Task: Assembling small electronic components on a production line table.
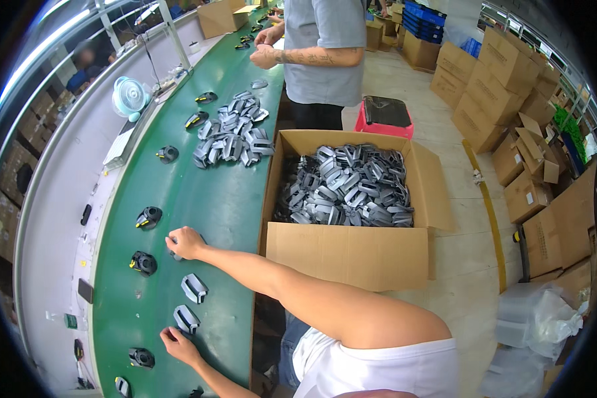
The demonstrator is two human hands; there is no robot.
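My right hand (187, 243) reaches over the green belt, its fingers curled down on a grey plastic shell (174, 255) that is mostly hidden beneath them. Closer to me, my left hand (181, 347) hovers at the belt with fingers loosely apart and nothing visible in them. Its fingertips come near the lower end of a grey plastic shell (186, 320). Another such shell (194, 288) lies between my two hands. Left of my right hand sit a black rounded part with a yellow tab (143, 263) and a similar black part (149, 217).
A pile of grey shells (235, 132) lies farther up the belt (232, 205). An open carton (348, 255) full of such shells stands against its right side. Beyond, a person in a grey shirt (325, 60) works at the belt. Stacked cartons (484, 99) line the right.
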